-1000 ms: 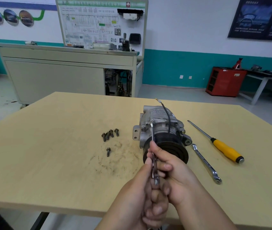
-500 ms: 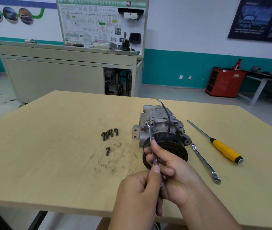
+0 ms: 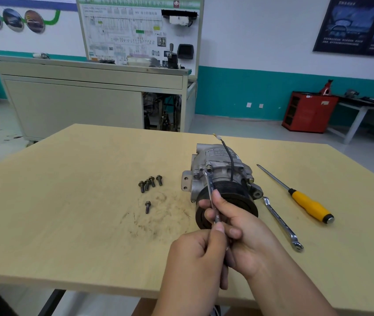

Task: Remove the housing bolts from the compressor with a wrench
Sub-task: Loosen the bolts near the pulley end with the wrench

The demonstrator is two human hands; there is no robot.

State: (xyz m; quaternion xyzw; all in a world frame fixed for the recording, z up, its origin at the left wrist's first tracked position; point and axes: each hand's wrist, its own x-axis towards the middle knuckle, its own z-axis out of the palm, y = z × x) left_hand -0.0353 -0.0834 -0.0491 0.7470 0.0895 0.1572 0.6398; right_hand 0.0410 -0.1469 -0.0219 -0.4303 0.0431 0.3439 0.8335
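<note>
Both hands met low in the centre of the frame, each clasped on one slim wrench (image 3: pixel 210 187). The left hand (image 3: pixel 193 261), fingers curled tight, gripped the tool's near end, with the thumb laid along the shank. The right hand (image 3: pixel 240 233) pinched the shank higher up between thumb and fingertips, in front of the black pulley. The wrench slanted up and away, its far end set against a bolt (image 3: pixel 209 167) on the upper left of the compressor (image 3: pixel 223 172), which lay on its side just right of centre on the wooden table (image 3: pixel 67 201), pulley toward the camera. Left of it, four loose bolts (image 3: pixel 150 181) lay in a cluster, with a fifth bolt (image 3: pixel 147 206) apart below them by a smudged patch. A second wrench (image 3: pixel 281 223) and a yellow-handled screwdriver (image 3: pixel 308 204) lay to the right of the compressor.
</note>
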